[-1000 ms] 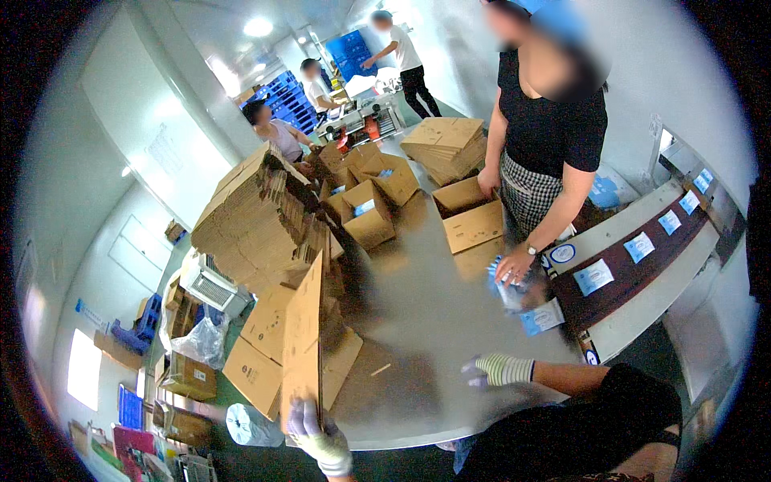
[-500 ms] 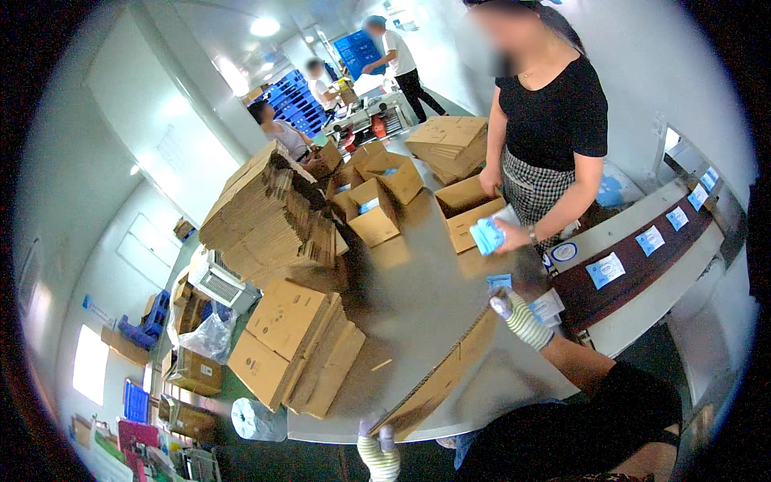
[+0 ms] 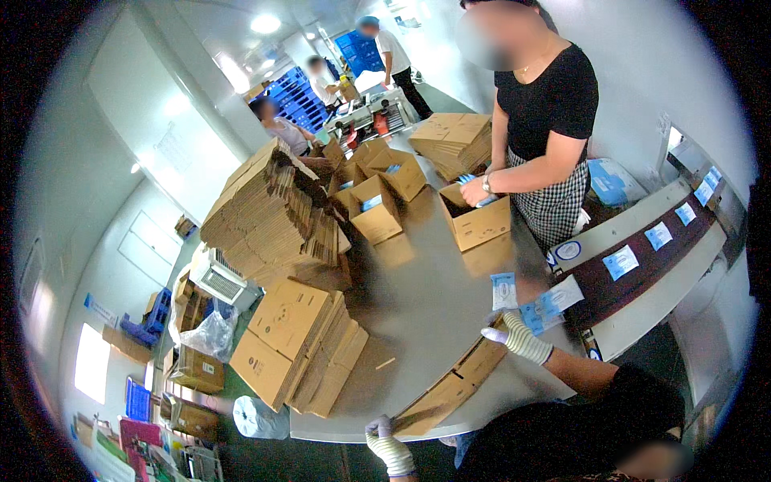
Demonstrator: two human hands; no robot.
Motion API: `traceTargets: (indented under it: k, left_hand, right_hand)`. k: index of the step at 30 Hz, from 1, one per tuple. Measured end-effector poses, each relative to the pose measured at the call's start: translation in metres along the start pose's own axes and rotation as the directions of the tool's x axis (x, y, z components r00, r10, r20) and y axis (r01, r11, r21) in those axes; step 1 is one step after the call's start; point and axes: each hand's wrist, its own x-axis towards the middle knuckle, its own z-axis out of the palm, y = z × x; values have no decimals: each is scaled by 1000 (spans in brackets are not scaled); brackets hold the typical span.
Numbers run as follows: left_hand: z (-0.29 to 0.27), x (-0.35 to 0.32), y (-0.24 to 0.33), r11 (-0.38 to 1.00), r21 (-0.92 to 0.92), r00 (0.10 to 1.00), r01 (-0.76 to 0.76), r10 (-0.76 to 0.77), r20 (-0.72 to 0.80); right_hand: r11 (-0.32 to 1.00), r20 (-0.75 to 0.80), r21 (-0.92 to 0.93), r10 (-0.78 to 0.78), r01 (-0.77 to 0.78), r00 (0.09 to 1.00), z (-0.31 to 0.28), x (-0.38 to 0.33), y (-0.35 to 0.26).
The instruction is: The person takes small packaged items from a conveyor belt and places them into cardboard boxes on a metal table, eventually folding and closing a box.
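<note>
A flat folded cardboard carton is held edge-up over the near part of the grey table. My left hand, in a striped glove with pale purple fingertips, grips its near left end by the table's front edge. At the far right end my right hand, gloved alike, pinches the carton's upper corner. Just past my right hand lie blue-and-white packets, and one more packet rests farther left on the table.
Flat cartons form a tall stack and a lower stack at left. Several open boxes stand farther back. A co-worker reaches into an open box. Packets ride the dark conveyor belt at right.
The carton's broad face has turned more toward me as both hands shifted slightly. The co-worker's hand has carried packets into the box. More packets now lie beside my right hand.
</note>
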Motion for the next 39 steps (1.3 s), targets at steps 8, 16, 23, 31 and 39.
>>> traceTargets:
  k: [8, 16, 23, 31, 39]
  left_hand:
    - [6, -25, -5, 985, 148, 996, -91, 92, 2]
    - [25, -44, 18, 2, 612, 570, -791, 369, 734]
    - [63, -42, 28, -24, 696, 605, -717, -516, 606]
    - [64, 1, -59, -86, 299, 283, -950, 160, 946]
    - [56, 12, -76, -8, 136, 137, -991, -109, 985]
  right_hand:
    - [998, 596, -30, 65, -59, 800, 15, -7, -25]
    - [948, 280, -304, 185, -95, 942, 75, -21, 9]
    - [933, 348, -358, 171, -38, 922, 82, -14, 42]
    - [994, 490, -85, 106, -74, 865, 57, -8, 42]
    - [972, 439, -235, 87, 21, 894, 56, -13, 46]
